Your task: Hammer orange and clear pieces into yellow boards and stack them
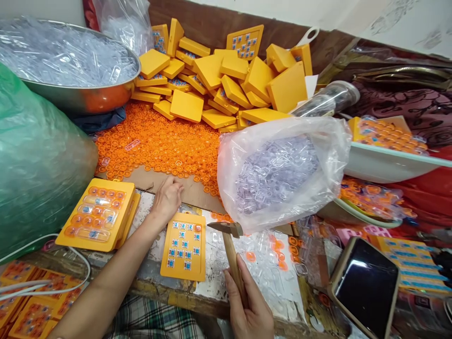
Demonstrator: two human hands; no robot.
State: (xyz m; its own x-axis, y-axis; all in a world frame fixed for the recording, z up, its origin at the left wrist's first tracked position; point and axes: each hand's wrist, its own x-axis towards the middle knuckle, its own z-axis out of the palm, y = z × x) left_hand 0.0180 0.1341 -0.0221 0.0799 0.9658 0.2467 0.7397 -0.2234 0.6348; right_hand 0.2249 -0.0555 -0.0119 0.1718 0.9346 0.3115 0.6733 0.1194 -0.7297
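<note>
The board (183, 247) lies flat on the bench, bearing rows of blue squares and one orange cap (198, 228) in its upper right corner. Below the board and to its right, the right hand (249, 301) is closed around the wooden handle of a hammer (233, 259), thumb on one side and fingers on the other. The hammer's head is just beside the board's upper right edge, its pointed end towards the cap.

The left hand (167, 200) is just above the board's upper left corner, by the cardboard (190, 188), fingers curled together; I can't make out whether they pinch anything.

Beyond the board spread loose orange rings (158, 141), and behind them, farther from the board, yellow blocks (219, 77) are heaped. Left of the board, a stack (95, 216) carries orange and clear caps on its top piece. Up and right of the board, a plastic bag (337, 155) holds clear pieces (275, 169). Right of the board, more caps (250, 256) lie scattered; well apart on that same side is a phone (365, 285).
</note>
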